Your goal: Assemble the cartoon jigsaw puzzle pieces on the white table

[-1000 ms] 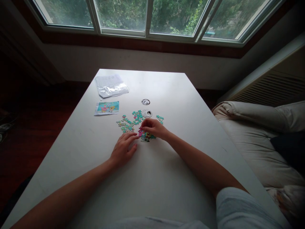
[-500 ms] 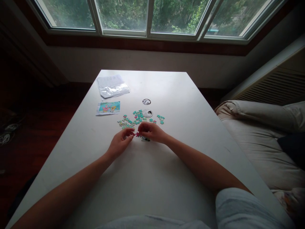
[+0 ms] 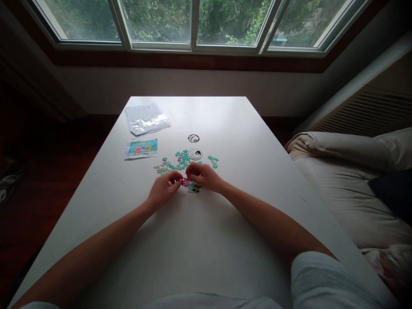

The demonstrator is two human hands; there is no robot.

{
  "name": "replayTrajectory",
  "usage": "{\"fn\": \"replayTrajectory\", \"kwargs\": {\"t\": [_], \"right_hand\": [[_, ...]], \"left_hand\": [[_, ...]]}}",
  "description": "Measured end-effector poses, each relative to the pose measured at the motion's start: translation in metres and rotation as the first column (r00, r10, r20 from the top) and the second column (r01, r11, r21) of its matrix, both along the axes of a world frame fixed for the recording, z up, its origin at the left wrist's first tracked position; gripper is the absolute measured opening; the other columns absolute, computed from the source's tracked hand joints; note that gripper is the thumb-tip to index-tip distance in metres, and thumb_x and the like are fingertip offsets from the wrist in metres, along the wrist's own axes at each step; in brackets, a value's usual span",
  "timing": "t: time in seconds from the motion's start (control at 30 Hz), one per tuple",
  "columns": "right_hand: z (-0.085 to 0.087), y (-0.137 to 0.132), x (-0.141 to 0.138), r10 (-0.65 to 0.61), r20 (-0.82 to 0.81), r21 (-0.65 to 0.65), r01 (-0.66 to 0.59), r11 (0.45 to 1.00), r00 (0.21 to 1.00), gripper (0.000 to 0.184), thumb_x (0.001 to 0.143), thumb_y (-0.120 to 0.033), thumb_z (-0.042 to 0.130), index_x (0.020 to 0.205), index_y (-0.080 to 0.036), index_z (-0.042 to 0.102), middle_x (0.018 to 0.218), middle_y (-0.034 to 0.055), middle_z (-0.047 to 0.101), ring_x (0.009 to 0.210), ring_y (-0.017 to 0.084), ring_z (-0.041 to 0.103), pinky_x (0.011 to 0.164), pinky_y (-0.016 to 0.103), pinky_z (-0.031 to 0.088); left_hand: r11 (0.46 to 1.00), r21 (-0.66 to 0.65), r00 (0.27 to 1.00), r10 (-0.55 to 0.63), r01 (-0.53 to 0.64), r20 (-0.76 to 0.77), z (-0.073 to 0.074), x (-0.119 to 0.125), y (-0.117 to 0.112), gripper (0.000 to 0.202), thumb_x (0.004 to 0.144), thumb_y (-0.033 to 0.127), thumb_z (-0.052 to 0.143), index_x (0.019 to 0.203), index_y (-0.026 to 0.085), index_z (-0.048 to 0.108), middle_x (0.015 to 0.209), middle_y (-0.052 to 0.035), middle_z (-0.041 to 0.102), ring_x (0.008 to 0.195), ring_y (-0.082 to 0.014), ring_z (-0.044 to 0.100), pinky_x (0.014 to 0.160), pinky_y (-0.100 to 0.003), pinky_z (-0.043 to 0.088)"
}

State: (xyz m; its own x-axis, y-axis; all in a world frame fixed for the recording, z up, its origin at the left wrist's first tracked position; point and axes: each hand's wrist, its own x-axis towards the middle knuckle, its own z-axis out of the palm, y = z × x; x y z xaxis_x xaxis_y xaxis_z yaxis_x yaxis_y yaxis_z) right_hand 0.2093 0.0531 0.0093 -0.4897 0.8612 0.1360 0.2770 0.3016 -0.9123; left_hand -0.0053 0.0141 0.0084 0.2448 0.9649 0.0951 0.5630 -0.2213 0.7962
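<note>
Reaching in from both sides, the 2 forearms lie low over the white table [image 3: 225, 240] and meet near its middle. The left hand [image 3: 163, 189] is curled, knuckles up, its thumb and forefinger closed on a pink piece [image 3: 186, 182]. The right hand [image 3: 204, 176] arches over the joined patch [image 3: 193, 187] of puzzle, fingers bent and close together, their tips down at the same pink piece; whether they grip it cannot be told. The pink piece sits between the 2 hands, at the left edge of the joined patch.

1 second ago the left hand lay flat on the table with fingers spread, beside the patch. It has since curled and closed onto the piece, and the right hand has drawn slightly nearer to it.

Counted: 2 hands, 1 joined patch, 1 picture card [image 3: 140, 148], 1 plastic bag [image 3: 146, 118], 2 round discs [image 3: 195, 153]. The loose pieces [image 3: 180, 159] beyond the hands are too small and too many to count.
</note>
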Motion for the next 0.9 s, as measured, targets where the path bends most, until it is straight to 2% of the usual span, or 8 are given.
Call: {"fn": "replayTrajectory", "kwargs": {"t": [0.17, 0.3, 0.53, 0.67, 0.8, 0.9], "right_hand": [[-0.006, 0.008, 0.006, -0.108, 0.023, 0.037, 0.107, 0.994, 0.994, 0.013, 0.081, -0.022, 0.059, 0.092, -0.020, 0.066, 0.075, -0.0020, 0.064, 0.066, 0.011, 0.051, 0.063, 0.023, 0.039], [-0.008, 0.008, 0.005, -0.108, 0.051, 0.076, 0.104, 0.992, 0.993, 0.013, 0.082, -0.022, 0.057, 0.091, -0.019, 0.067, 0.069, -0.0037, 0.060, 0.061, 0.010, 0.047, 0.062, 0.022, 0.037], [-0.007, 0.006, 0.004, -0.066, 0.141, 0.157, 0.043, 0.987, 0.988, 0.012, 0.082, -0.020, 0.057, 0.088, -0.019, 0.068, 0.065, -0.0046, 0.057, 0.059, 0.009, 0.046, 0.062, 0.021, 0.035], [-0.009, 0.007, 0.004, -0.057, 0.142, 0.154, 0.035, 0.988, 0.988, 0.013, 0.082, -0.019, 0.057, 0.088, -0.019, 0.068, 0.065, -0.0047, 0.057, 0.060, 0.009, 0.046, 0.062, 0.022, 0.035], [-0.012, 0.008, 0.005, -0.051, 0.142, 0.165, 0.027, 0.986, 0.988, 0.013, 0.083, -0.019, 0.056, 0.089, -0.018, 0.068, 0.064, -0.0048, 0.056, 0.060, 0.009, 0.046, 0.062, 0.021, 0.034], [-0.015, 0.009, 0.005, -0.051, 0.146, 0.181, 0.024, 0.983, 0.988, 0.013, 0.082, -0.018, 0.057, 0.089, -0.018, 0.068, 0.064, -0.0049, 0.056, 0.060, 0.009, 0.046, 0.061, 0.021, 0.034]], "left_hand": [[0.992, 0.112, 0.980, -0.027, 0.050, -0.197, 0.000, 0.002, 0.000, 0.015, 0.088, 0.029, 0.055, 0.088, 0.024, 0.069, 0.078, 0.0007, 0.069, 0.068, -0.0157, 0.059, 0.069, -0.029, 0.043], [0.983, 0.173, 0.964, -0.008, 0.056, -0.267, -0.001, 0.002, -0.001, 0.014, 0.088, 0.026, 0.056, 0.091, 0.025, 0.070, 0.082, 0.0001, 0.070, 0.075, -0.0179, 0.061, 0.078, -0.034, 0.041], [0.978, 0.196, 0.958, -0.005, 0.064, -0.287, -0.003, 0.002, -0.002, 0.012, 0.089, 0.025, 0.057, 0.092, 0.025, 0.069, 0.083, 0.0002, 0.069, 0.079, -0.0190, 0.061, 0.081, -0.035, 0.040], [0.976, 0.205, 0.960, -0.011, 0.071, -0.280, -0.005, 0.001, -0.002, 0.013, 0.089, 0.023, 0.057, 0.094, 0.025, 0.070, 0.083, 0.0002, 0.068, 0.080, -0.0187, 0.060, 0.082, -0.034, 0.040], [0.974, 0.208, 0.961, -0.032, 0.092, -0.276, -0.008, -0.001, -0.002, 0.019, 0.092, 0.024, 0.057, 0.103, 0.027, 0.071, 0.085, -0.0004, 0.068, 0.080, -0.0180, 0.060, 0.082, -0.033, 0.040], [0.972, 0.211, 0.958, -0.043, 0.107, -0.285, -0.009, -0.001, -0.002, 0.019, 0.092, 0.023, 0.057, 0.102, 0.027, 0.073, 0.085, -0.0006, 0.068, 0.081, -0.0175, 0.060, 0.080, -0.032, 0.040]]}}
